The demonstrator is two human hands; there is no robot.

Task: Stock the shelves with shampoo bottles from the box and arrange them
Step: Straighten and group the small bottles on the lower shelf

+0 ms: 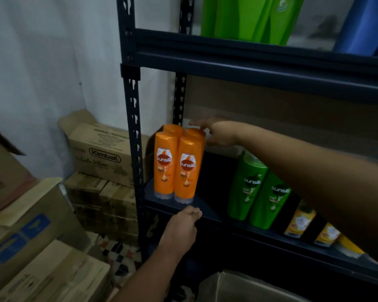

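Nearest the camera, an open cardboard box (234,286) sat at the bottom edge, its flap just right of the left forearm; its contents could not be made out. From there the left hand (180,228) reached up to the front edge of the dark metal shelf (207,211), fingers loosely curled against the lip and holding nothing, just below and near the front pair of bottles.

Four orange Sunsilk bottles (177,166) stood cap-down in a tight two-by-two block at the left end of that shelf, beside the slotted upright (133,136). The right hand (216,132) came in from the right at the height of the bottle tops. Its fingers (196,123) lay straight and fairly narrow, stretched over the far right bottle of the block, touching or almost touching its top; blur made the contact uncertain. The thumb sat lower, beside that bottle's right flank. No bottle was gripped.

Right of the block, past a bare stretch of shelf, two green Sunsilk bottles (258,192) stood side by side under the right forearm, and yellow-labelled bottles (301,219) lined up further right. On the shelf above stood more green bottles (244,18) and a blue one (362,25). Stacked cartons (100,153), one marked Kimball, filled the floor to the left.
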